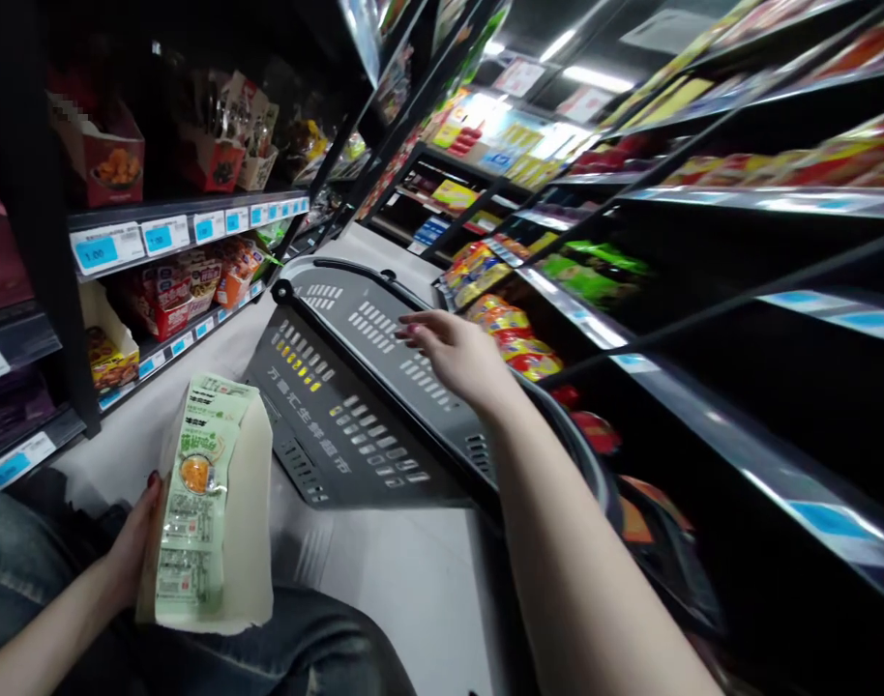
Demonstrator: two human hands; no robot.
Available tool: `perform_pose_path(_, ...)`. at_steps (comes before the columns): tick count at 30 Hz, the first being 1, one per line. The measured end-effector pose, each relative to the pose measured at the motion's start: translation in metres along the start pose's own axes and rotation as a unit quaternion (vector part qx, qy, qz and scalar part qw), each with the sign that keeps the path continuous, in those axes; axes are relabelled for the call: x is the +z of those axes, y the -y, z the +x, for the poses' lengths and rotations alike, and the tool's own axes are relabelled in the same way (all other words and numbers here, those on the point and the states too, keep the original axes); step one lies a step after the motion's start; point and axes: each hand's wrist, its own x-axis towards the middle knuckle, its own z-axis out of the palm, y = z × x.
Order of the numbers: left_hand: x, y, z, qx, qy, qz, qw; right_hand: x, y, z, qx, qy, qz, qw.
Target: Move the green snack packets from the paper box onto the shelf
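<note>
At the lower left, my left hand (129,543) is closed around the side of a cardboard display box (249,527) with a pale inside. Green snack packets (193,483) with a picture of orange food lie stacked along one side of the box. My right hand (460,350) reaches over a dark grey plastic shopping basket (369,416), palm down, its fingers extended and nothing visible in them. The basket stands on the floor with slotted walls and white lettering on its near side. Its inside is mostly hidden from me.
A left shelf (188,213) carries snack boxes and blue price tags. Red snack boxes (170,300) sit on its lower level. The right shelves (608,338) hold bagged goods, blurred by motion. My bent legs (318,643) are close below the box. Light floor (420,561) shows before the basket.
</note>
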Motion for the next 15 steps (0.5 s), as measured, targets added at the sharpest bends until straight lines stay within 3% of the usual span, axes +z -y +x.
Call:
perform_pose_path(1, -0.002, 0.0, 0.001, -0.002, 0.023, 0.001, 1.0, 0.002, 0.013, -0.016, -0.01, 0.008, 0.01, 1.0)
perform_pose_path(3, -0.004, 0.001, 0.004, -0.003, 0.054, 0.006, 0.999, 0.013, 0.039, -0.056, -0.11, 0.069, 0.019, 0.991)
perform_pose_path(5, -0.007, 0.001, 0.006, 0.007, 0.06, 0.007, 0.998, 0.037, 0.061, -0.098, -0.233, 0.193, -0.028, 0.953)
perform_pose_path(7, -0.009, 0.002, 0.009, 0.02, 0.061, 0.001, 0.998, 0.066, 0.073, -0.131, -0.265, 0.251, -0.122, 0.923)
perform_pose_path(11, -0.012, 0.004, 0.012, 0.041, 0.066, -0.018, 0.997, 0.114, 0.071, -0.162, -0.246, 0.221, -0.247, 0.911)
perform_pose_path(15, -0.007, 0.005, 0.011, 0.073, 0.019, -0.001, 0.997, 0.13, 0.062, -0.166, -0.222, 0.175, -0.292, 0.914)
